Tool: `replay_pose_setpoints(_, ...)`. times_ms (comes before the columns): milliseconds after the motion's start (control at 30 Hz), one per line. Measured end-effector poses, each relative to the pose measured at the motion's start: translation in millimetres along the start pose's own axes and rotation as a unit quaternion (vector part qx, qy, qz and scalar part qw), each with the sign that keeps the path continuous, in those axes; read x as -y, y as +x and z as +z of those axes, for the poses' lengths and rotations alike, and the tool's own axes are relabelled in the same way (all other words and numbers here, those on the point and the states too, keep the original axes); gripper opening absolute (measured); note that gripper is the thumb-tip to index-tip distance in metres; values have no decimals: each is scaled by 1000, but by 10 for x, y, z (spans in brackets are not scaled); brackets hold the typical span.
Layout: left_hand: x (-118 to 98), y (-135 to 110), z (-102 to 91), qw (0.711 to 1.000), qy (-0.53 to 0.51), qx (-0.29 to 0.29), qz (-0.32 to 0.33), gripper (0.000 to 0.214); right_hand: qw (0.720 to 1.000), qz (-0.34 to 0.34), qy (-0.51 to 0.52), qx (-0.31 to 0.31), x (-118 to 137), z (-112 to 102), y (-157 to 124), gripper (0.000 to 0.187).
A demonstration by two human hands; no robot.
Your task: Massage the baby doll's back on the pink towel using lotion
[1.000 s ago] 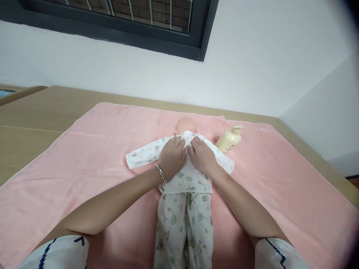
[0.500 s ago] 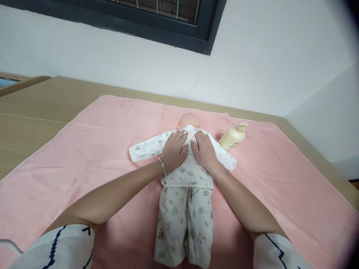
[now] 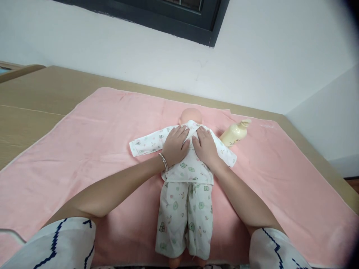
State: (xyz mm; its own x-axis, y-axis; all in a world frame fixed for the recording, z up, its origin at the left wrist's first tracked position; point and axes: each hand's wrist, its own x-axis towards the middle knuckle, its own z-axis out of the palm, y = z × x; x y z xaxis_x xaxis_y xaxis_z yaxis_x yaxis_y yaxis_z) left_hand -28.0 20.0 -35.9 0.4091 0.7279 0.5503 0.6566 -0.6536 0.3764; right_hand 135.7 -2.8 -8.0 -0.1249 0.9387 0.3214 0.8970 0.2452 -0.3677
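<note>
A baby doll (image 3: 187,172) in white printed pyjamas lies stretched out on a pink blanket (image 3: 112,123), its head at the far end and its feet towards me. Its face is not visible. My left hand (image 3: 176,145) rests flat on the left of the doll's upper body, fingers extended. On the right side, my right hand (image 3: 206,147) lies flat too, thumb pointing towards the other one. Both palms touch the shirt and neither grips anything. A bracelet (image 3: 163,161) circles my left wrist. The doll's sleeves spread out to both sides.
A cream pump bottle (image 3: 235,133) lies tilted on the blanket beside the doll's right-hand sleeve. Under the blanket is a wooden table (image 3: 73,80), against a white wall (image 3: 126,52) with a dark window frame (image 3: 196,33). A grey cable (image 3: 12,233) shows at lower left.
The camera view has shifted slightly, so the doll's feet and the blanket's near edge now show. Both hands stay flat on the doll in nearly the same place.
</note>
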Motion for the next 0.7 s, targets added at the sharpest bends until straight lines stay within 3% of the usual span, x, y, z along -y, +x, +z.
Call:
replay_pose_setpoints(367,-10,53,-28,1000,22,18,-12,48,1000,-2,-1,-4,23,-35,7,49)
replay_pose_setpoints(533,112,217,-61,994,45,51,-91,46,999,31,-37,16,188,-72,-118,58)
replay_pose_setpoints(700,163,217,-65,994,54,52,-77,48,997,-5,-81,12,344,-67,-277,56)
